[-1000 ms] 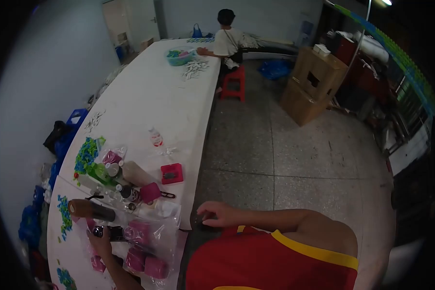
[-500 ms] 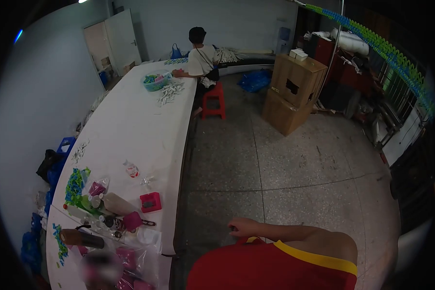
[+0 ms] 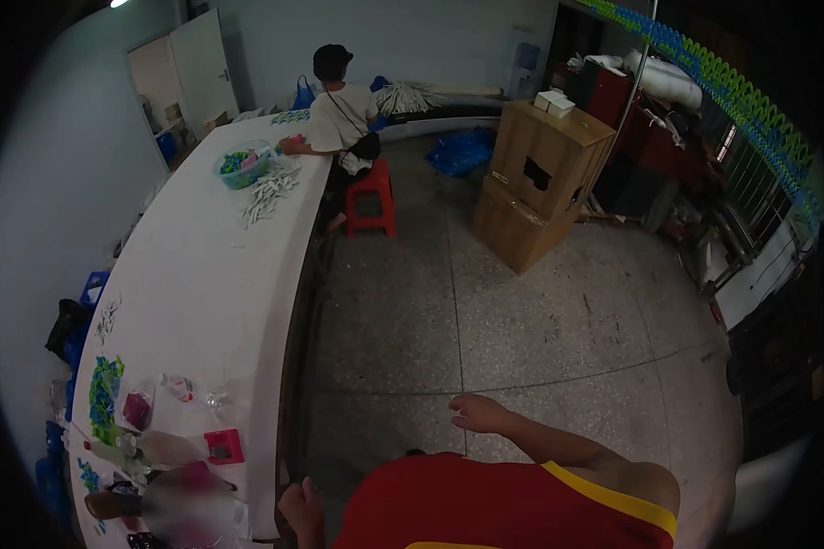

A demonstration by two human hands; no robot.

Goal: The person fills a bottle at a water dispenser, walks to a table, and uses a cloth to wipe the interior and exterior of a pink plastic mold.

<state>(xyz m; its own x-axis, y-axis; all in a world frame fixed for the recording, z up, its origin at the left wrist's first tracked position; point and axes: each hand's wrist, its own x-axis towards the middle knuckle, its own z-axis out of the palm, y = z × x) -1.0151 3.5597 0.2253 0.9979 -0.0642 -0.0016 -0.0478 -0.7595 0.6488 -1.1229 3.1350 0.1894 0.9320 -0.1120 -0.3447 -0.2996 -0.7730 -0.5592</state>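
My left hand [image 3: 303,509] is low in the view beside the table's near right edge, its fingers loosely apart and holding nothing that I can see. My right hand [image 3: 482,414] hangs over the concrete floor, bare, with the fingers partly stretched. Closest to my left hand on the white table [image 3: 215,302] are a red-pink square tray [image 3: 223,446] with a grey piece inside, plus bottles and plastic bags. A pile of blue and green plastic pieces [image 3: 105,389] lies by the far long edge.
At the table's far end, a person [image 3: 341,119] sits on a red stool [image 3: 371,203] near a clear basin [image 3: 238,172] and a heap of pale strips [image 3: 273,194]. Stacked cardboard boxes [image 3: 549,151] stand on the floor. Blue-green strands [image 3: 728,87] hang at upper right.
The view has shifted, so the table and boxes sit further left and the near tabletop things lower. My left hand has come into view by the table. My right hand's fingers have loosened.
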